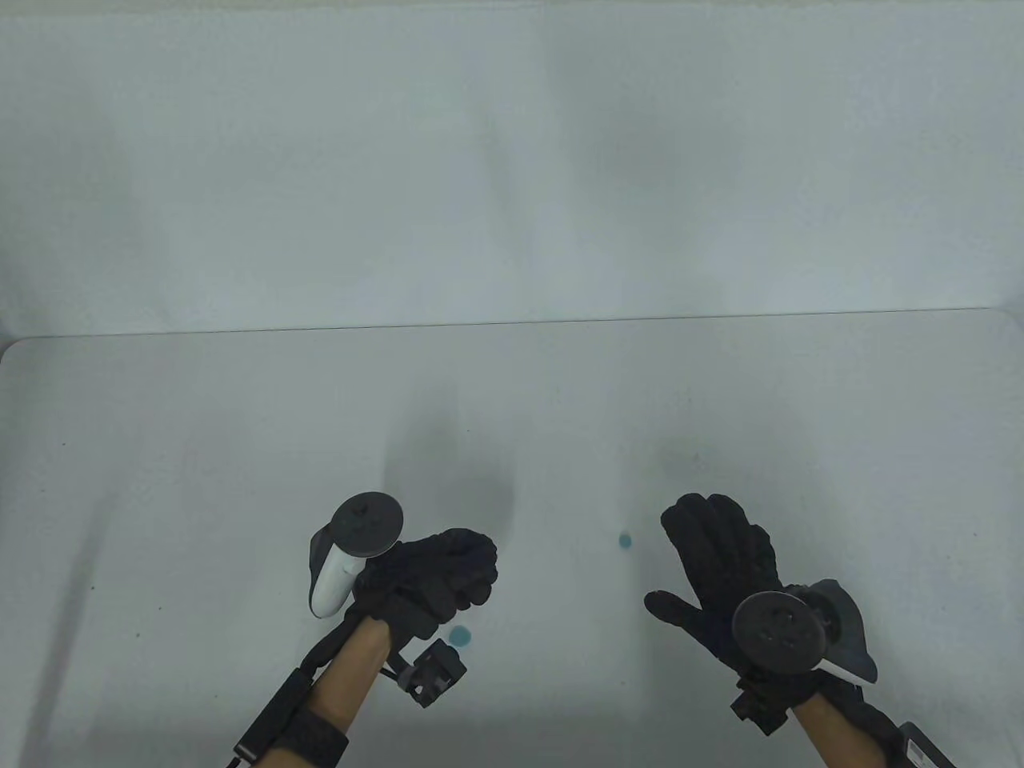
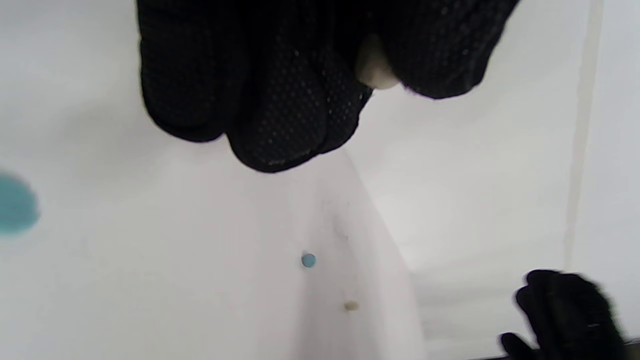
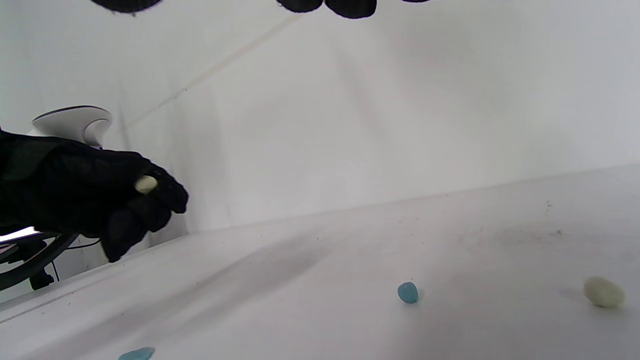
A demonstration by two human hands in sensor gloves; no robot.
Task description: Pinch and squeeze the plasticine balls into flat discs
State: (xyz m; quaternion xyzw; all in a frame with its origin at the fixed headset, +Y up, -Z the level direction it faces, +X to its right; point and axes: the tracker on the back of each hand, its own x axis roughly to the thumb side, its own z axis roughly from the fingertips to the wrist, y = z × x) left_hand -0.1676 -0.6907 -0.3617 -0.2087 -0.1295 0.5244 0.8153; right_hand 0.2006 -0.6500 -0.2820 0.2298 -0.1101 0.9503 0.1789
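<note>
My left hand (image 1: 448,572) is raised above the table and pinches a cream plasticine piece (image 2: 372,70) between thumb and fingers; the piece also shows in the right wrist view (image 3: 145,184). A flat blue disc (image 1: 460,636) lies on the table under my left wrist; it also shows at the left edge of the left wrist view (image 2: 15,205). A small blue ball (image 1: 625,541) lies between the hands, left of my right hand (image 1: 712,552), which is open with fingers spread and holds nothing. A cream ball (image 3: 603,292) lies right of the blue ball (image 3: 408,292).
The white table (image 1: 240,448) meets a white backdrop along its far edge (image 1: 512,324). The cream ball also shows in the left wrist view (image 2: 351,305), beyond the blue ball (image 2: 308,260).
</note>
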